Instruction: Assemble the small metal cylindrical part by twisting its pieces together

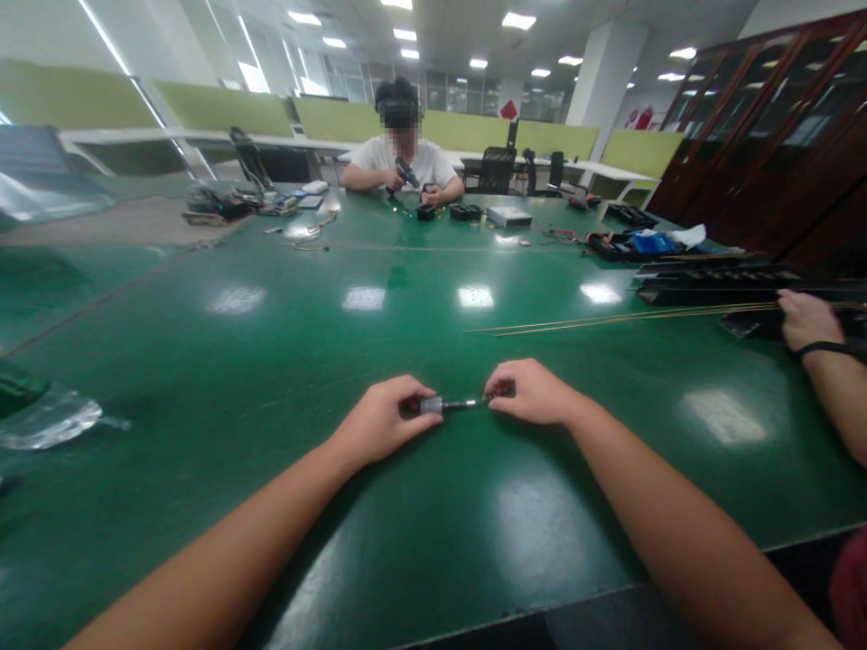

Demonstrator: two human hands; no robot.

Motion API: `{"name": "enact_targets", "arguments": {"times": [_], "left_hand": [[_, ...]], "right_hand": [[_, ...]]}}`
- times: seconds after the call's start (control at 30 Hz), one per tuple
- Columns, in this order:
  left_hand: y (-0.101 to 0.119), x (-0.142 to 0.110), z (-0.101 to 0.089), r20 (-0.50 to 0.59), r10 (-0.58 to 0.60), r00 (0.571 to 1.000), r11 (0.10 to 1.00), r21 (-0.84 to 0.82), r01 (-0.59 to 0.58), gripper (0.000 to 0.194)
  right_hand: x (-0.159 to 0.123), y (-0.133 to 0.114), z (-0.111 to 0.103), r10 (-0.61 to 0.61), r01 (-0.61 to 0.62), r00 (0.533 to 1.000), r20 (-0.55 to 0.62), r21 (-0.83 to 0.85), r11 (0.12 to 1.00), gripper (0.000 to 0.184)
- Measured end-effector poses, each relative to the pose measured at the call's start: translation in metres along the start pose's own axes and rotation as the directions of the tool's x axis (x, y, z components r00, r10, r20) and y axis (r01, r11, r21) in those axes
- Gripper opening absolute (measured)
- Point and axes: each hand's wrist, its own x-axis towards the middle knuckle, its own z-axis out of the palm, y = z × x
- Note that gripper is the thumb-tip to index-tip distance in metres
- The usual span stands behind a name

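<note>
Low over the green table, my left hand is closed round the grey, cylindrical handle of a screwdriver. Its thin dark shaft lies level and points right, with a bright band near the end. At that end my right hand is closed, thumb and fingers pinching a small dark piece that meets the shaft's tip. The piece is too small to name, and the fingers partly cover it.
Across the table a person in white holds a power drill. At right, another person's hand rests by dark metal channels and long thin rods. A clear plastic bag lies left; a tool case sits back right.
</note>
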Motion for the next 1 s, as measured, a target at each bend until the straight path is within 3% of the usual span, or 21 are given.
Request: {"name": "enact_targets", "arguments": {"times": [0.2,0.37,0.5,0.7,1.0], "left_hand": [[0.001,0.001,0.000,-0.008,0.001,1.000,1.000,-0.002,-0.001,0.024],[0.004,0.003,0.001,-0.005,-0.002,1.000,1.000,0.011,0.003,0.027],[0.009,0.003,0.000,0.003,0.023,1.000,1.000,0.015,-0.023,0.025],[0.010,0.003,-0.002,0.001,0.100,0.995,0.994,0.055,-0.100,0.022],[0.006,0.001,0.000,0.018,0.049,0.999,0.999,0.016,-0.050,0.025]], "right_hand": [[0.000,-0.004,0.006,-0.047,0.048,0.999,-0.012,0.020,0.999,0.010],[0.013,-0.015,0.029,-0.181,0.179,0.982,-0.053,-0.042,0.983,0.010],[0.020,-0.023,0.042,-0.220,0.211,0.970,-0.103,-0.091,0.973,0.009],[0.013,-0.019,0.038,-0.238,0.232,0.965,-0.108,-0.065,0.970,0.026],[0.012,-0.019,0.037,-0.227,0.224,0.966,-0.122,-0.040,0.974,0.024]]}}
